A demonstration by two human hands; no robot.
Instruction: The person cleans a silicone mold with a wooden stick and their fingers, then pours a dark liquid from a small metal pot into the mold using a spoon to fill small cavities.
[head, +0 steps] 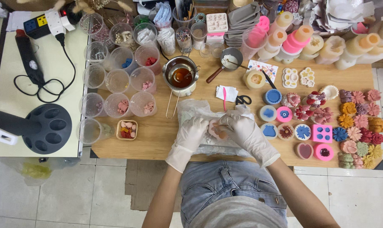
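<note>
Both my hands wear white gloves and meet over a crinkled clear plastic sheet (195, 110) on the wooden table (157, 135). My left hand (192, 133) and my right hand (242, 128) together grip a small pinkish-white mould (217, 130) with orange wax shapes in it. The mould sits between my fingers, just above the plastic sheet.
A metal pot of amber melted wax (181, 77) stands behind the sheet. Several clear cups (117, 80) with coloured bits fill the left side. Scissors (243, 100), silicone moulds (321, 133) and flower-shaped wax pieces (360, 126) lie to the right. Pale cylindrical candles (301, 38) crowd the back.
</note>
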